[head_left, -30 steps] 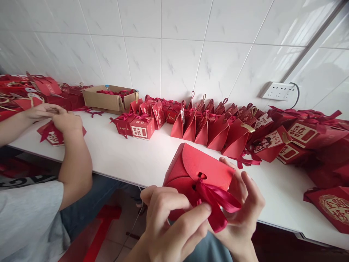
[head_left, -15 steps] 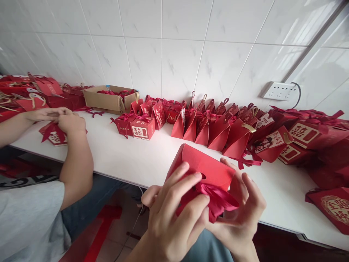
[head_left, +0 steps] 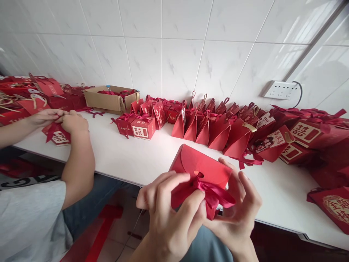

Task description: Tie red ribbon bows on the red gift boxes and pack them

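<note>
I see the red box (head_left: 207,163) held up at the near edge of the white table (head_left: 114,156), its flap side facing my camera. The right hand (head_left: 237,214) has its fingers clamped around the box's right side and underside. The left hand (head_left: 171,218) curls over the left side, fingertips against the ribbon bow (head_left: 215,194) below the slot; I cannot tell whether those fingers pinch the satin.

The tabletop is smooth and pale, running along a white tiled wall (head_left: 180,22) with grey veining and a bright gleam at upper right. A socket panel (head_left: 278,90) sits low on that wall, a black cable (head_left: 301,94) looping from it. Against the wall I count off a row of peaked red boxes (head_left: 215,138), a heap of printed boxes (head_left: 305,131) to the right, and an open cardboard box (head_left: 105,101) of ribbon to the left. More red packages (head_left: 49,87) crowd the far left end.

On my left a co-worker in a grey sleeve (head_left: 29,207) has both hands (head_left: 73,122) at another ribboned box (head_left: 60,138). Below the table edge I make out tiled floor (head_left: 117,240), in shadow.
</note>
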Demonstrator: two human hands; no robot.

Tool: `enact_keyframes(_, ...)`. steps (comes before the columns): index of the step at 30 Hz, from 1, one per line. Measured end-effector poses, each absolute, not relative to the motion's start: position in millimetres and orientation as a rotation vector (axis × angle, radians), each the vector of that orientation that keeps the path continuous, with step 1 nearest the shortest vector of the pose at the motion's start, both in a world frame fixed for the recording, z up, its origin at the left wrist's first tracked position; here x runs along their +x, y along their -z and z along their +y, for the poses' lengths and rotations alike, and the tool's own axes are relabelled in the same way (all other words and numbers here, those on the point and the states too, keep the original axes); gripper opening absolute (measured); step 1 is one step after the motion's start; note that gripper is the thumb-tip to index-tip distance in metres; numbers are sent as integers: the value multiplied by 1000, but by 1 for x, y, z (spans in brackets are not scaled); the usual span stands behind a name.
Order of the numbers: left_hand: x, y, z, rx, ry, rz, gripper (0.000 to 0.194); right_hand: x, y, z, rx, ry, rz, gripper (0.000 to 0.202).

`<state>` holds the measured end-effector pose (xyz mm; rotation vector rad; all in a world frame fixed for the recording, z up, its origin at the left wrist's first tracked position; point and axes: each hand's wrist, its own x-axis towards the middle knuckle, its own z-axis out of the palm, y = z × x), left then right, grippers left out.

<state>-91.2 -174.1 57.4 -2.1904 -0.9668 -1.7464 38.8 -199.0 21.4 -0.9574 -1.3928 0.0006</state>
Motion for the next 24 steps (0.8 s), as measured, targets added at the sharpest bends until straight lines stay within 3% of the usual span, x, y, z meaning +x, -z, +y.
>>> enact_keyframes(11, -90, -57, -173, -2239, 1697, -977, 10, 41, -19, -198, -952, -29, -1382, 97)
enact_keyframes(16, -89, -56, -173, -2122, 1792, -865, 17, 42, -20, -197, -953, 43, -1400, 99)
enact_keyframes(24, -98, -52, -177, -2252, 1615, -761, 25, 44, -23, -197, -918, 76, -1405, 94)
